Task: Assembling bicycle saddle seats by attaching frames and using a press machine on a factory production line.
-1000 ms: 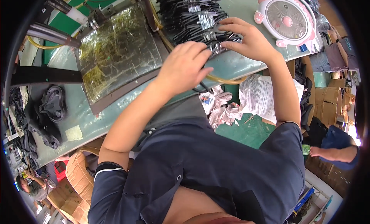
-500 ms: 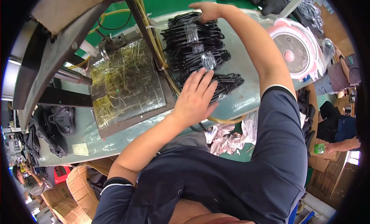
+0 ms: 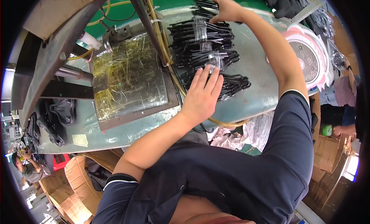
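Note:
Several bundles of thin black bent rods (image 3: 202, 31), with clear film around their middles, lie in a row on the table. At the far end of the row, my right hand (image 3: 229, 10) grips the end of a bundle of black rods (image 3: 206, 7), thumb on the near side and fingers on the far side. A small gap parts this bundle from the others. My left hand (image 3: 202, 95) lies flat with fingers stretched out over the nearest bundle (image 3: 235, 84), its fingertips by the film of the one beyond.
Left of the rods stands a press with a film-covered plate (image 3: 131, 81) under a metal frame. Yellow hoses (image 3: 165, 50) run between plate and rods. A pink fan (image 3: 308, 58) stands at right. Black saddle-shaped parts (image 3: 63, 110) lie at left. Another person's hand (image 3: 343, 130) is at far right.
My right hand has shifted slightly right and the farthest bundle now stands apart from the row. My left hand still rests on the nearest bundle. The view has shifted a little.

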Tool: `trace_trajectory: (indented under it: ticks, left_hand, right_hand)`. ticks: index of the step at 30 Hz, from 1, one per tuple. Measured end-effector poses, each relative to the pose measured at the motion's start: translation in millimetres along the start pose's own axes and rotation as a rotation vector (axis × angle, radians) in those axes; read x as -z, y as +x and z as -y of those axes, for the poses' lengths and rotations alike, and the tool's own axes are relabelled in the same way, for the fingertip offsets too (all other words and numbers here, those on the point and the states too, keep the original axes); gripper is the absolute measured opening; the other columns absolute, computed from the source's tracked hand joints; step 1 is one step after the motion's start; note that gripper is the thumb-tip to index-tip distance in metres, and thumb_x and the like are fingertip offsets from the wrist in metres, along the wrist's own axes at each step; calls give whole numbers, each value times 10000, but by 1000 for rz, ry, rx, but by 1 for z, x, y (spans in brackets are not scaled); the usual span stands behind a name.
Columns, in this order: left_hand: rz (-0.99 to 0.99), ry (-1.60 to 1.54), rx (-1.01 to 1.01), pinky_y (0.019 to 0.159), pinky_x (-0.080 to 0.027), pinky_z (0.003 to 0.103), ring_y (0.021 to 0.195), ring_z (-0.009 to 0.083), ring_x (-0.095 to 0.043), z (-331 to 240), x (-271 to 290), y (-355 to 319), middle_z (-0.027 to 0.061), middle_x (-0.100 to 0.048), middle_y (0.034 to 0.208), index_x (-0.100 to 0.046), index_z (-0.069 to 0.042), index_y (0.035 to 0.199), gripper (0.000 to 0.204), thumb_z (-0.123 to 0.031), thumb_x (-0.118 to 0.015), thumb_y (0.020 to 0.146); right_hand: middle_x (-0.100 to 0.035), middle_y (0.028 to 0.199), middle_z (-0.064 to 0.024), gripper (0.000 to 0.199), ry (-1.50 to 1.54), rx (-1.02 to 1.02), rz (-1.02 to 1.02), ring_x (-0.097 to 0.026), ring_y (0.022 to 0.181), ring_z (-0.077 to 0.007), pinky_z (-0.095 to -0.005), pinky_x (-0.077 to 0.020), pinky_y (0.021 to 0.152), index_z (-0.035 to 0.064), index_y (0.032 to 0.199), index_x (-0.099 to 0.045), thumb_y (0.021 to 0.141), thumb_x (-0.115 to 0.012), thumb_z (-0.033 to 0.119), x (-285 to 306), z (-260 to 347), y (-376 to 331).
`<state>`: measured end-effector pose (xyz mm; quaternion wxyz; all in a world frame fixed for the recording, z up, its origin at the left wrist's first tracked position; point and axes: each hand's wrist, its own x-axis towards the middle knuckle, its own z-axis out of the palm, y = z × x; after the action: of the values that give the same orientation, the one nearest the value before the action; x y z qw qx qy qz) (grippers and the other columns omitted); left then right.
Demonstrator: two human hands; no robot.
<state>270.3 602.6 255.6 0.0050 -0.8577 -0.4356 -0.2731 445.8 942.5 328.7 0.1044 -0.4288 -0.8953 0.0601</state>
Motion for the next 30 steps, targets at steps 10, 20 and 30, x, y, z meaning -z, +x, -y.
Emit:
trace_trajectory:
  ticks: [10,20,30]
  left_hand:
    - [-134,-251,-4,1224,-397,571,1440,449,-522,8,25,-13,246,-538,1553,-589,35,1421,723,-330,-858,858]
    - [-596,19,-324,1141,-483,537,1387,431,-565,3,102,0,195,-622,1459,-594,-34,1421,642,-187,-832,845]
    - [-138,-55,-2,1145,-454,519,1357,417,-570,45,36,11,216,-604,1443,-641,14,1341,700,-449,-857,863]
  right_hand:
    - [-675,823,-207,501,-61,62,-110,-677,769,-329,-440,-538,728,-11,1017,-672,775,-952,327,133,110,-114]
    - [-763,970,-113,423,428,84,439,-709,857,-223,-369,-558,775,-8,1116,-736,862,-895,290,103,140,-148]
    - [-727,844,-86,256,-305,42,-450,-702,748,-274,-387,-563,727,56,1022,-809,922,-829,290,58,137,-218]
